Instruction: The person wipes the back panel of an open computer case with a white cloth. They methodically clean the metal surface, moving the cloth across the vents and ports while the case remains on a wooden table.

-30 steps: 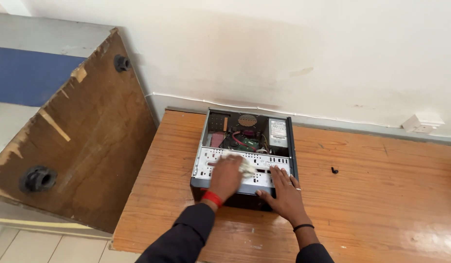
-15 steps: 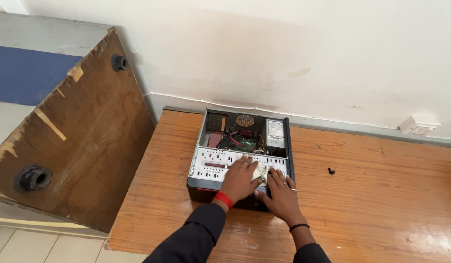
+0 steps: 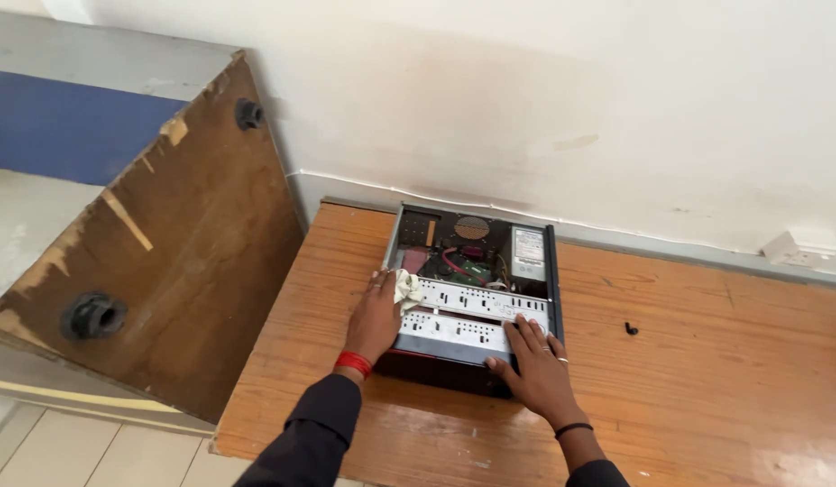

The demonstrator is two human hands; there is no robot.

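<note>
Open computer case (image 3: pixel 472 298), lying flat on the wooden desk (image 3: pixel 707 361) near the wall: we press the small pale cloth (image 3: pixel 407 289) in our left hand (image 3: pixel 375 317) along its left edge, wiping lightly, while our right hand (image 3: pixel 537 368), fingers spread, lies flat steadying the front corner.

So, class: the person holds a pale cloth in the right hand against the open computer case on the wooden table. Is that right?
Not quite. In the head view the cloth is in the left hand, at the open computer case on the wooden table. The right hand presses flat, without cloth.
</note>
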